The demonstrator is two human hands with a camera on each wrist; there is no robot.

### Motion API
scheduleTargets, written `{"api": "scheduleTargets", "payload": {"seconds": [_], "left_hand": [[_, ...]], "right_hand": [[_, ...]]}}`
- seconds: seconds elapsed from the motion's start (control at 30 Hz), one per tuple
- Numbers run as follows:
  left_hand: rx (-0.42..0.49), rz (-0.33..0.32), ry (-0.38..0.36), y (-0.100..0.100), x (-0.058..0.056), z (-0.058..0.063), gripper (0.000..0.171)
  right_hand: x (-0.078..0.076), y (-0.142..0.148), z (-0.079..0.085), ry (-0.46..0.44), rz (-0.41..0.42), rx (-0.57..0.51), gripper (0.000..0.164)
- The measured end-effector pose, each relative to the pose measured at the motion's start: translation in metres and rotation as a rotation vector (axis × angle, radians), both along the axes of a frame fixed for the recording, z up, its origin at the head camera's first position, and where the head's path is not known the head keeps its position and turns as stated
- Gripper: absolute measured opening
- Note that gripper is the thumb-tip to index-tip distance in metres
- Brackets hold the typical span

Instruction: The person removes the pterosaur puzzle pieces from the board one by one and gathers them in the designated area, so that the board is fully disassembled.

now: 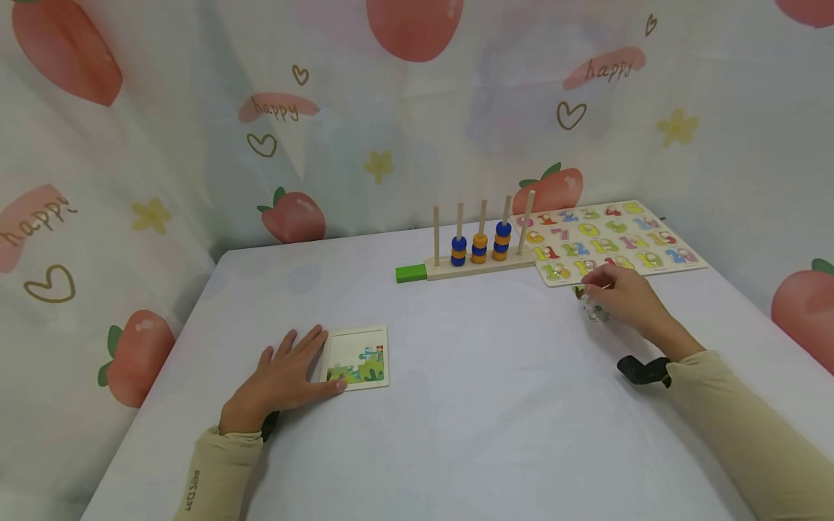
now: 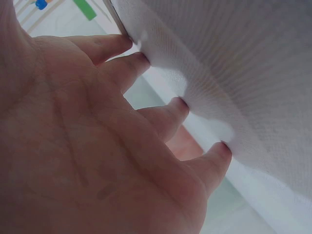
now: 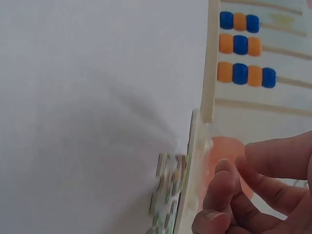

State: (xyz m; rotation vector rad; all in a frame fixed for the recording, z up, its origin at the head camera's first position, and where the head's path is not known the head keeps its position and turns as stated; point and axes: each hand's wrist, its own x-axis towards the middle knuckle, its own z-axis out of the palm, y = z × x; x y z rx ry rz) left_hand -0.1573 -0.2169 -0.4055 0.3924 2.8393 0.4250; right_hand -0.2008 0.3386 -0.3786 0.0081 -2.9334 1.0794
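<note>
Pale wooden puzzle frame, part-filled with green picture pieces, lies toward the left edge of the white-covered table; the left hand rests beside it, fingers spread wide, thumb on its near edge. Right hand is above loose pieces toward the table's right edge, fingers bent near the thumb; whether they hold a piece cannot be told. Bead abacus and number board sit along the far edge, the latter nearer the right corner.

Sq. puzzle tray flat, btm part-filled; loose pcs clustered well to R.
</note>
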Motion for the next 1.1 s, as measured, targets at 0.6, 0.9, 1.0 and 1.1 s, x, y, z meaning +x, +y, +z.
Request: {"api": "scheduleTargets", "payload": {"seconds": [0.6,0.9,1.0,1.1], "left_hand": [[0.006,0.006,-0.008,-0.001,-0.001,0.001,0.108],[-0.007,0.01,-0.006,0.0,0.0,0.002,0.108],[-0.009,0.011,-0.005,0.001,0.0,0.002,0.108],[-0.009,0.011,-0.004,0.001,0.0,0.001,0.108]], "right_hand": [[-0.002,-0.086,-0.007,0.002,0.181,-0.115,0.026],[-0.003,-0.128,-0.005,0.012,0.283,-0.136,0.022],[-0.003,-0.143,-0.004,0.005,0.32,-0.143,0.021],[-0.003,-0.156,-0.004,-0.006,0.354,-0.144,0.021]]}}
